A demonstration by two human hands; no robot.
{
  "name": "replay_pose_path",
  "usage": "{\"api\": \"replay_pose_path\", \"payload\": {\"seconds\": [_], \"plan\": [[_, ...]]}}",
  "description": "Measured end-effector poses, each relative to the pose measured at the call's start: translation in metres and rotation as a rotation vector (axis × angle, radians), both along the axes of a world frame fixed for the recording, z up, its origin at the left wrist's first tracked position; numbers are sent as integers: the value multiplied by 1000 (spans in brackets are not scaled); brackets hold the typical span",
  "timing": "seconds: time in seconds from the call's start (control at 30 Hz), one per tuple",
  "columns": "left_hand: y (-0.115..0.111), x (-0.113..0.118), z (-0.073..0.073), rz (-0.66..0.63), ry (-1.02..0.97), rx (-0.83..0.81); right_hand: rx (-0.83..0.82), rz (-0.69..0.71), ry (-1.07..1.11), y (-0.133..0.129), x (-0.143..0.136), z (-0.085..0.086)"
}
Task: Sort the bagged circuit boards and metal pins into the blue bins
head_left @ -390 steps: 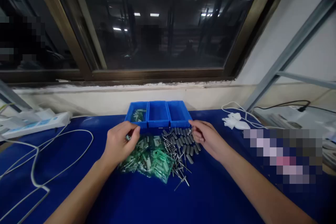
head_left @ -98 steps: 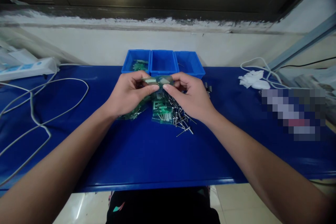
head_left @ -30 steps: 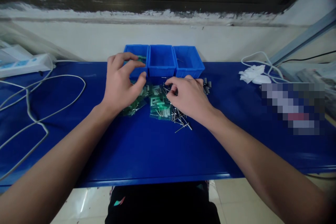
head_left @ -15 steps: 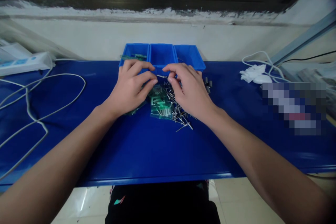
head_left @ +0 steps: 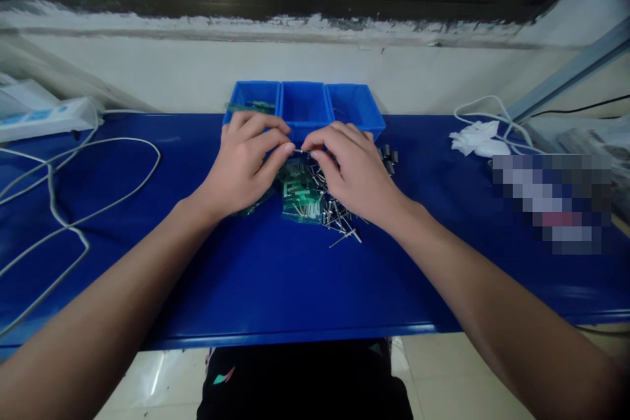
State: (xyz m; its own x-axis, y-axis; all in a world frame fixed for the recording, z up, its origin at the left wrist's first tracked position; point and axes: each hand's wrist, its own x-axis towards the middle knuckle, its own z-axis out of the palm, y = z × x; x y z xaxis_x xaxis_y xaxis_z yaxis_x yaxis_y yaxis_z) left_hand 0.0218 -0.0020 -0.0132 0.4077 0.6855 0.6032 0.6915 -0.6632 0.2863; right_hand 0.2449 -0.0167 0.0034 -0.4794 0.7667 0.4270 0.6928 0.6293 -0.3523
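A small silvery blind rivet (head_left: 302,151) spans the gap between my fingertips, above the pile. My left hand (head_left: 246,164) pinches its left end between thumb and fingers. At its right end, my right hand (head_left: 357,170) is closed in a pinch too. Below the hands lies a heap of loose blind rivets (head_left: 339,216), partly covered by my right hand. Clear green plastic bags (head_left: 301,195) with small pieces inside rest left of the heap. Several short dark cylindrical pieces (head_left: 388,156) sit just beyond my right hand.
Three joined blue bins (head_left: 302,123) stand against the wall; the left one holds green bags. White cable (head_left: 88,236) loops over the blue table (head_left: 295,295) at left, near a power strip (head_left: 46,119). Crumpled white tissue (head_left: 475,138) and more cable lie at right.
My right fingertips have moved slightly left and down, nearer my left fingertips. The rivet has dropped a little and less of it shows between them. The heap and bags are unchanged.
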Motion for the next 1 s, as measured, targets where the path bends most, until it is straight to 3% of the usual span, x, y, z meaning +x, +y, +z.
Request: {"api": "replay_pose_path", "payload": {"seconds": [0.2, 0.4, 0.6, 0.77, 1.0], "plan": [[-1, 3, 4, -42, -43, 5, -122, -23, 290, 5, 0, -2], [-3, 4, 5, -47, -117, 31, -389, 21, 464, 10, 0, -4], [-6, 5, 6, -55, -196, -6, -335, 43, 576, 14, 3, 0], [-7, 5, 7, 11, -239, -37, -339, -47, 661, 28, 26, 11], [-8, 5, 8, 167, -145, -83, -589, -273, 975, 51, 48, 4]]}}
